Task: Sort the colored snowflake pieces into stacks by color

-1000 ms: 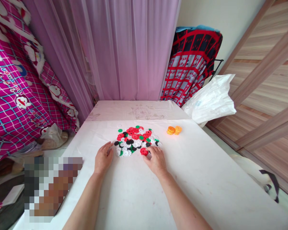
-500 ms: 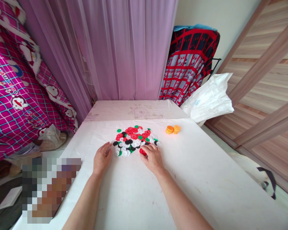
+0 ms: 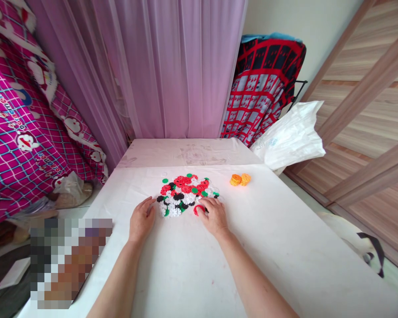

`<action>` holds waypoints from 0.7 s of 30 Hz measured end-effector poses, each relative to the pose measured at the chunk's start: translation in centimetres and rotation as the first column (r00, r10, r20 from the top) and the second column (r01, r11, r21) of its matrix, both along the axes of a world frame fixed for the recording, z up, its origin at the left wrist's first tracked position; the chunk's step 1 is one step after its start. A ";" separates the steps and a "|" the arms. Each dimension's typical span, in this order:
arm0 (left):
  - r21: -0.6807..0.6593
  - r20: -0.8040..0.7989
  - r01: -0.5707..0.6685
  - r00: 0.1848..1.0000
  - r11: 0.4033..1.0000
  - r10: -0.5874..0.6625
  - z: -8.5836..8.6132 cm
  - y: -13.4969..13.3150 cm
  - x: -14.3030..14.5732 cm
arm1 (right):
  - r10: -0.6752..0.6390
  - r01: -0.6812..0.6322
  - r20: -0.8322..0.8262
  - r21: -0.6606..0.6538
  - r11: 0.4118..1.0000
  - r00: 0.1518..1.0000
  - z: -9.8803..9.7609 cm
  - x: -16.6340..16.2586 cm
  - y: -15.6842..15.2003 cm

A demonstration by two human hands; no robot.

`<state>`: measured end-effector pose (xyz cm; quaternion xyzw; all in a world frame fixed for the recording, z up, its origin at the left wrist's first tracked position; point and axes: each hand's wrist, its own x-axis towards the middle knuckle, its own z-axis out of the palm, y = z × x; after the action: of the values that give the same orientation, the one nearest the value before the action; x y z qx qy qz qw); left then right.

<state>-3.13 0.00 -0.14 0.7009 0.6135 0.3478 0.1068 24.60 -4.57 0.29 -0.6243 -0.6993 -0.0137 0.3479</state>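
A pile of small notched plastic discs (image 3: 184, 190) in red, white, black and green lies in the middle of the table. At the pile's near right edge, my right hand (image 3: 214, 214) is closed, thumb and fingers curled around some red discs (image 3: 196, 210). Its palm hides part of them, so I cannot tell how many it holds. My left hand (image 3: 142, 217) rests on the table just left of the pile, with its fingers loosely bent and apart and nothing in them. Two short stacks of orange-yellow discs (image 3: 240, 179) stand to the right, behind my right hand.
A white cover (image 3: 271, 247) lies over the table. On the left edge is a blurred-out object (image 3: 76, 265). A white plastic bag (image 3: 288, 134) stands past the right edge, near wooden cabinet doors (image 3: 367, 115). A purple curtain (image 3: 172, 70) hangs behind the table.
The thumb and fingers of my right hand have shifted slightly right, with more of the red discs showing. My left hand stays in place.
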 end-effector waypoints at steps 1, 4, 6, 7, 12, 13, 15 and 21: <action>0.002 0.001 0.002 1.000 1.000 -0.002 0.0 0.0 0.0 | -0.022 0.022 -0.012 -0.009 1.000 1.000 0.2 0.4 0.7; 0.003 -0.003 0.005 1.000 1.000 -0.005 0.0 0.2 0.0 | -0.097 0.096 -0.004 -0.101 0.990 0.995 1.3 1.5 3.3; 0.001 -0.003 0.001 1.000 1.000 -0.001 0.1 0.2 0.0 | -0.104 0.106 0.024 -0.190 0.976 0.994 2.2 2.0 5.0; 0.001 -0.001 -0.003 1.000 1.000 0.003 0.1 0.2 0.1 | -0.090 0.096 0.039 -0.232 0.968 0.995 2.6 2.2 5.7; 0.002 0.002 -0.005 1.000 1.000 0.005 0.4 0.1 0.1 | -0.044 0.057 0.044 -0.390 0.919 0.998 3.5 2.4 7.4; 0.001 0.002 -0.004 1.000 1.000 0.004 0.4 0.1 0.1 | -0.044 0.056 0.039 -0.406 0.912 0.998 3.6 2.4 7.6; -0.001 0.001 -0.003 1.000 1.000 0.003 0.4 0.1 0.1 | -0.040 0.050 0.031 -0.427 0.903 0.999 3.8 2.4 7.9; 0.003 0.004 -0.004 1.000 1.000 0.004 0.1 0.3 0.0 | -0.021 0.022 0.007 -0.477 0.879 1.000 4.2 2.5 8.6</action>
<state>-3.12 0.28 -0.04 0.6990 0.6142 0.3504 0.1066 27.15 4.06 4.47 -0.6985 -0.6744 0.1546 0.1829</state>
